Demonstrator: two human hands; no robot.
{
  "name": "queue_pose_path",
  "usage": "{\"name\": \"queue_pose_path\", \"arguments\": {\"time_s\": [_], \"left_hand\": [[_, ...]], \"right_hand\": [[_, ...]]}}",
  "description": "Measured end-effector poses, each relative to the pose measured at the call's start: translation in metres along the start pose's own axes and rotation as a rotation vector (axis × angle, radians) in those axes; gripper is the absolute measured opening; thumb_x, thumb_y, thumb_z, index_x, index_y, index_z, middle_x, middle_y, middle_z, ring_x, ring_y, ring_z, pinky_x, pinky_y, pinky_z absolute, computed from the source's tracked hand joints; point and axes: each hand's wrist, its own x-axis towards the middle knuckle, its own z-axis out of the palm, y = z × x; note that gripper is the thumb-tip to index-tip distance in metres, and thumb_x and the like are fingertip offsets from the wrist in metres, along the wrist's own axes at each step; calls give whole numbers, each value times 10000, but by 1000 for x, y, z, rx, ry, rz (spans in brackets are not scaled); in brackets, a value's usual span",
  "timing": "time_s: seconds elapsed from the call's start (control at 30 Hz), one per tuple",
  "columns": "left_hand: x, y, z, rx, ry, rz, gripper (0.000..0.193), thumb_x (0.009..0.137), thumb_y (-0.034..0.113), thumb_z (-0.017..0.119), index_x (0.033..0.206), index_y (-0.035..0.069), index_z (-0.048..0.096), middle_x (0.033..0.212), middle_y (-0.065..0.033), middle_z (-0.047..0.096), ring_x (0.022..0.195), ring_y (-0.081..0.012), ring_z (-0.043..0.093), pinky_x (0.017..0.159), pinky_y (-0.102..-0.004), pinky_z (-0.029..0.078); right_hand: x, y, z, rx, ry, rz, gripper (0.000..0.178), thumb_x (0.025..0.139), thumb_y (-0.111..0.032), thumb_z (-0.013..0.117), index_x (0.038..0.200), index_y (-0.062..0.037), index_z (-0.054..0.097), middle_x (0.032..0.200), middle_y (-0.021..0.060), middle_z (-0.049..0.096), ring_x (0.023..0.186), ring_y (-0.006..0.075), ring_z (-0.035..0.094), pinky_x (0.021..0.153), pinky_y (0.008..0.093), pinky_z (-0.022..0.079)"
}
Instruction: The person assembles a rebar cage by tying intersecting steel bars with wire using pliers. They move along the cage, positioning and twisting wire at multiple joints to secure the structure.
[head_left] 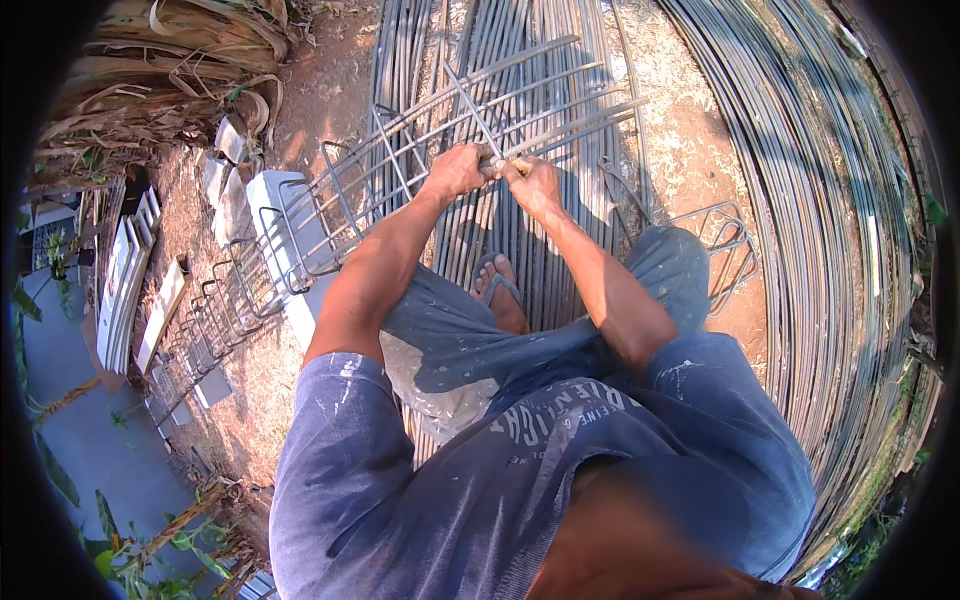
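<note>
A long rebar cage [398,128], made of straight bars with square stirrups around them, slants from the lower left up to the top middle. My left hand [458,170] is closed on the near side of the cage, beside the lower end of a stirrup [472,108]. Close against it, my right hand [535,187] has its fingers pinched together at the same joint. Whatever lies between the right fingertips is too small to make out. The cage's free bar ends reach past my hands to the right.
Straight steel bars [590,245] lie beneath my sandalled foot [497,280]. More long bars [800,200] curve along the right. A white block [285,215] supports the cage. Loose bent stirrups [735,245] lie by my right knee. Boards [125,290] and dry leaves [170,70] lie left.
</note>
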Motion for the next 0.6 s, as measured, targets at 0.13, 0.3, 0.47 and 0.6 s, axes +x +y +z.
{"name": "queue_pose_path", "arguments": {"time_s": [0.13,0.3,0.47,0.6], "left_hand": [[6,-4,13,194,40,40,276,766,277,648,896,34,650,836,-228,651,823,-378,634,736,-477,496],[5,5,31,-52,293,-79,259,714,226,664,869,20,641,791,-252,638,802,-405,627,724,-483,495],[5,6,34,-298,261,-302,546,676,248,716,1178,69,599,883,-246,655,894,-382,631,795,-462,495],[6,1,35,-151,280,-252,546,682,249,721,1183,67,601,892,-241,657,900,-380,630,797,-463,498]], "right_hand": [[0,2,14,-168,113,-89,344,826,-381,616,852,-51,709,886,185,646,828,366,622,774,440,476],[0,7,22,-81,283,-213,330,825,-365,622,794,-44,691,830,186,635,777,380,609,711,452,474],[-5,4,18,-64,231,-156,328,824,-337,621,790,-15,679,836,206,632,790,406,597,712,457,460],[-5,-1,18,-64,230,-150,322,825,-322,617,800,-7,680,846,210,637,798,406,600,723,454,462]]}}
